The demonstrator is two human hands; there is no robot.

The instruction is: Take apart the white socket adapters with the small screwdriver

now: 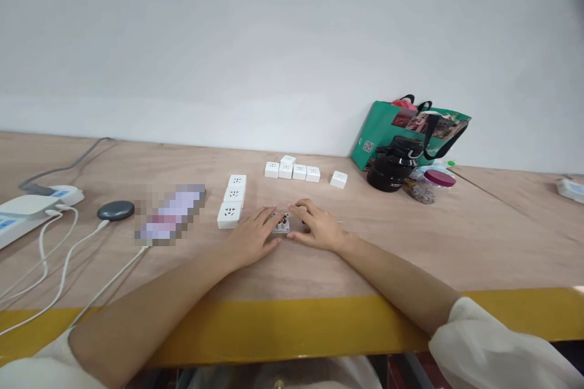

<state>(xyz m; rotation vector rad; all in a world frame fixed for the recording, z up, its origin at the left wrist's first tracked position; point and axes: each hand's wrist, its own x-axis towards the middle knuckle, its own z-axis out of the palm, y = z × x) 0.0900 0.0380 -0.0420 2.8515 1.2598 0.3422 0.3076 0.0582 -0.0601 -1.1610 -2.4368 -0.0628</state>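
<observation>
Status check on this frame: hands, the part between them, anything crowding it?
Left hand and right hand both on small socket module, grip unclear. Module on wooden table. Three white sockets close left, not touching.

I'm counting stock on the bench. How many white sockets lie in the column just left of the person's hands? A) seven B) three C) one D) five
B: three white sockets lie in a column just beyond the left hand; the other white sockets form a separate group farther back.
</observation>
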